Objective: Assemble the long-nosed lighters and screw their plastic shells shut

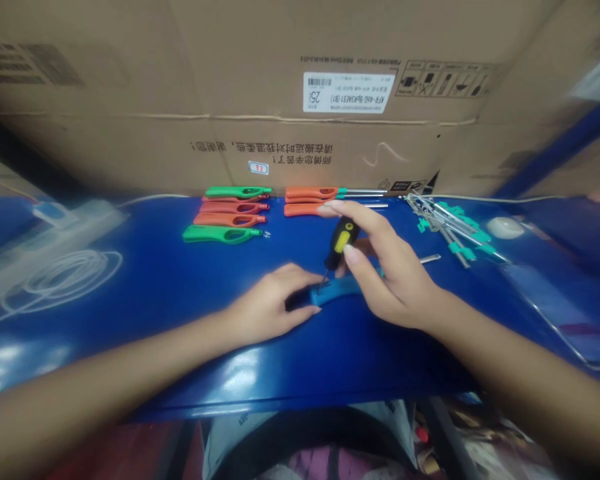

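Note:
A blue long-nosed lighter (pixel 337 291) lies on the table, its metal tube pointing right. My left hand (pixel 273 303) is closed about its left end, thumb on the near side and fingers on the far side. My right hand (pixel 397 270) grips a short black and yellow screwdriver (pixel 341 241). Its thin shaft slants down to the lighter's left end, between the left fingertips; whether the tip sits on a screw is too small to tell. The right hand hides the middle of the lighter.
Green and orange lighter handles (pixel 227 233) lie in a column behind my left hand. Orange lighters with metal tubes (pixel 310 195) lie farther right. Loose tubes with teal parts (pixel 453 230) are piled at right, near a white round object (pixel 505 228). A cardboard box (pixel 230 80) stands behind; a coiled white cable (pixel 70 273) lies left.

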Tool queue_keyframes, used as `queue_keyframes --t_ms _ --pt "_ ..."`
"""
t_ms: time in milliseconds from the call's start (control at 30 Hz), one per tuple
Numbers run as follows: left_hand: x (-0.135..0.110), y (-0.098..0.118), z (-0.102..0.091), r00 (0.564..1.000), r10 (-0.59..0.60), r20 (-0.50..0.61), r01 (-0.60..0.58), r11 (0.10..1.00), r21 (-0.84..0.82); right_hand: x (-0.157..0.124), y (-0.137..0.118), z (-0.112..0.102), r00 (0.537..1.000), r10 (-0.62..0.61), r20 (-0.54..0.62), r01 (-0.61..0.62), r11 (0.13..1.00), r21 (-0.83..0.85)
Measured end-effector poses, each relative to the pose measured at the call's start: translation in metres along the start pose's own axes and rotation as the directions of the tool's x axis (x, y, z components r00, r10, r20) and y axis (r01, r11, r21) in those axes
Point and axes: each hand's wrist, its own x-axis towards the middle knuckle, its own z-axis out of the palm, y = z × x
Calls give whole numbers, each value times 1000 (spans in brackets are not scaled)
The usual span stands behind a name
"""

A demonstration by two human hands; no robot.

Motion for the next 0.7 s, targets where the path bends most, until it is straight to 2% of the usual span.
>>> queue_keyframes --t_ms 67,167,233,300,400,467,600,700 --pt "3 2 1 1000 11 14 -11 1000 0 1 1 -4 1000 -12 -9 12 1000 1" --pt "12 8 5 1000 10 19 -11 1000 20 1 5 -12 984 -156 -90 139 976 -165" --pt "19 13 9 1000 -7 19 7 999 34 2 7 -17 972 -224 -72 202 952 -229" --pt "25 17 14 1000 -24 18 23 999 33 4 7 -22 987 -162 -15 158 973 -167" --pt "29 18 21 1000 -17 1 17 1000 7 6 5 -24 1000 -6 22 7 1000 -30" --pt "28 17 24 1000 -1 -13 1 1000 -16 6 5 -23 998 -12 -59 8 998 -67" --pt "27 14 25 999 32 -6 -33 997 -71 2 7 -18 956 -134 -260 65 964 -259" --pt "27 14 23 999 42 6 -41 994 -98 0 8 -16 978 -17 -206 -11 991 -132"
